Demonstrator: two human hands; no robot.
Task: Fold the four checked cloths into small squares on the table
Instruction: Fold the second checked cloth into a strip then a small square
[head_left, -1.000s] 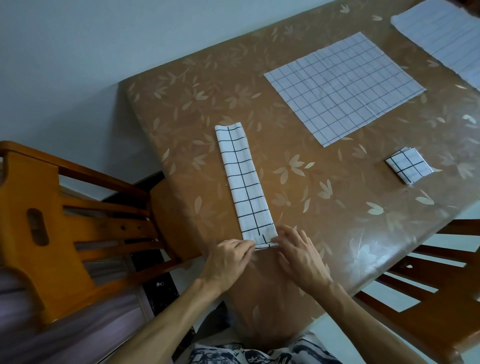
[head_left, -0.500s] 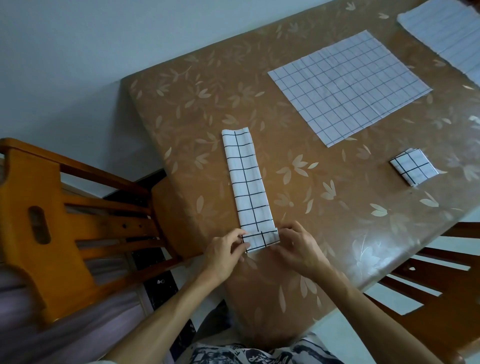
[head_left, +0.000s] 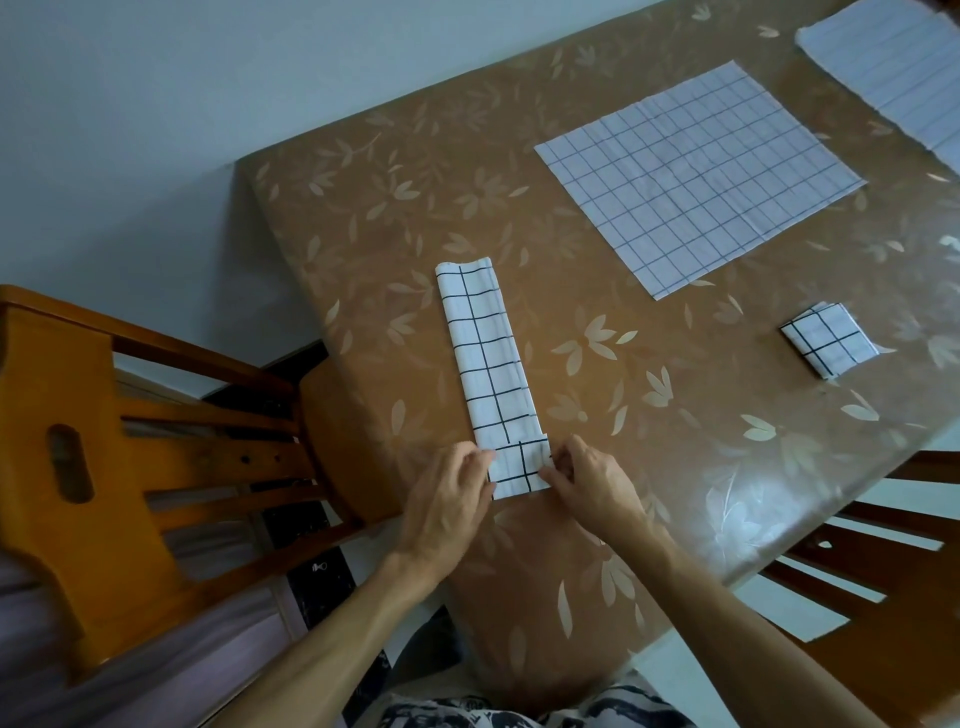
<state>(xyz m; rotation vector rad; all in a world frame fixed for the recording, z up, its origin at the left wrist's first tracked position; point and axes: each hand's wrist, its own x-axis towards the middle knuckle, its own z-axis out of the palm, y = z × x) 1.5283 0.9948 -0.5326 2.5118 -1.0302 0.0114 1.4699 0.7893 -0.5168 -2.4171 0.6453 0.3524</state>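
A checked cloth folded into a long narrow strip (head_left: 485, 353) lies on the brown leaf-patterned table (head_left: 649, 467), running away from me. Its near end is turned over onto the strip as a short flap (head_left: 519, 467). My left hand (head_left: 449, 504) pinches the flap's left edge and my right hand (head_left: 587, 483) pinches its right edge. One cloth lies spread flat (head_left: 696, 176) at the back. A small folded square (head_left: 828, 340) sits to the right. Another cloth (head_left: 893, 67) shows partly at the top right corner.
An orange wooden chair (head_left: 78, 467) stands at the left of the table, its seat tucked under the edge. A dark wooden chair (head_left: 883, 561) stands at the right. A pale wall lies behind the table's far left edge.
Both hands have lifted the strip's near end and folded it forward over the strip, so a short flap now lies on top where the end lay flat before.
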